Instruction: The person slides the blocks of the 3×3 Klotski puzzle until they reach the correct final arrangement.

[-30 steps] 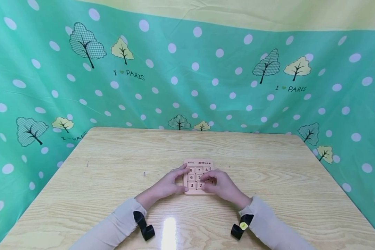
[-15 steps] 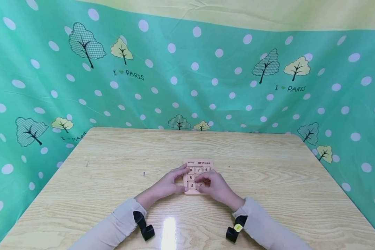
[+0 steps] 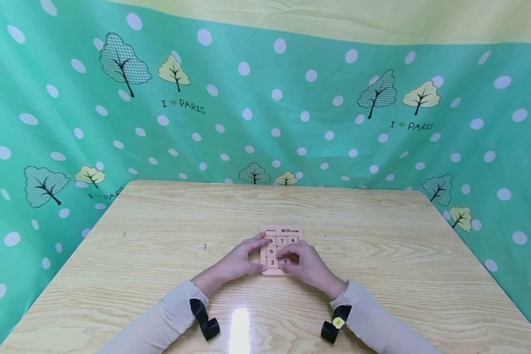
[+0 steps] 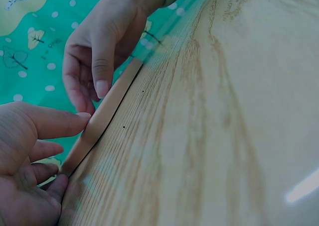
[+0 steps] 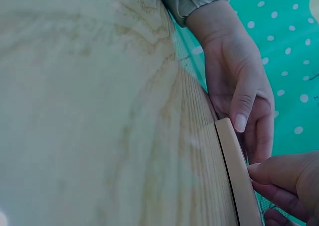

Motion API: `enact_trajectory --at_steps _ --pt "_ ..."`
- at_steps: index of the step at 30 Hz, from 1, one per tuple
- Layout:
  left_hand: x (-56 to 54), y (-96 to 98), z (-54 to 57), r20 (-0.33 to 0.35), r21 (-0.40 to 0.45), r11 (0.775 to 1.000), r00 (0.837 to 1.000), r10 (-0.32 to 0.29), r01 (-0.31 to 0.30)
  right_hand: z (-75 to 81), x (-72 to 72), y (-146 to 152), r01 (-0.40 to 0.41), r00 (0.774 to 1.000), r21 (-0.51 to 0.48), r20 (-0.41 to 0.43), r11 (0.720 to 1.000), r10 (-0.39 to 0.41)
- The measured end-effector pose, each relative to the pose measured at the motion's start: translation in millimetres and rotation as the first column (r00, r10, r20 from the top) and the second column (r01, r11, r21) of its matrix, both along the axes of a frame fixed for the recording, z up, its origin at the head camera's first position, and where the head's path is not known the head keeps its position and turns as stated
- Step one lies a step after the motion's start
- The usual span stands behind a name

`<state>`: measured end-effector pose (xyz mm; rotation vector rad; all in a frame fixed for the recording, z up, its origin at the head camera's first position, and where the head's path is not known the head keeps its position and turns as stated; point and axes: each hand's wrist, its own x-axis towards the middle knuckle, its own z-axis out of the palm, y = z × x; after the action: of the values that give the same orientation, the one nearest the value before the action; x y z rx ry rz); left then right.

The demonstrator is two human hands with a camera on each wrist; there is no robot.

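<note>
One left hand (image 3: 241,258) spreads along the number board's (image 3: 276,230) left edge; whether the right hand (image 3: 309,264) over its tiles (image 3: 282,241) pinches, we cannot tell.

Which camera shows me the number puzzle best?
The head view: it looks down on the number puzzle, so you can read 8, 7, 4, 6 and 3, though the right hand covers part of it. Both wrist views show mostly its plain near edge, with no numbers.
</note>
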<state>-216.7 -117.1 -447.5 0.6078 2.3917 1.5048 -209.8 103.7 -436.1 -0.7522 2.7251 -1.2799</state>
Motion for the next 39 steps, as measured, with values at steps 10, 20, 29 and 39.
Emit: enact_trajectory --at_steps 10,20,29,39 --pt "-1.8 2.1 -0.6 -0.024 -0.024 1.0 1.0 -0.012 0.011 -1.6 -0.5 9 0.014 1.0 -0.013 -0.006 1.0 -0.015" --pt "0.6 2.8 2.0 -0.01 0.021 1.0 1.0 -0.005 0.005 -0.3 0.4 20 0.037 0.999 -0.002 -0.007 0.999 -0.037" --pt "0.1 2.7 0.1 -0.003 0.008 1.0 1.0 -0.001 0.001 0.8 1.2 27 0.069 0.998 0.009 -0.001 0.998 -0.069" --pt "1.1 0.9 0.7 0.001 0.008 1.0 1.0 0.005 -0.005 1.2 1.6 19 0.065 0.998 0.003 0.016 0.998 -0.065"
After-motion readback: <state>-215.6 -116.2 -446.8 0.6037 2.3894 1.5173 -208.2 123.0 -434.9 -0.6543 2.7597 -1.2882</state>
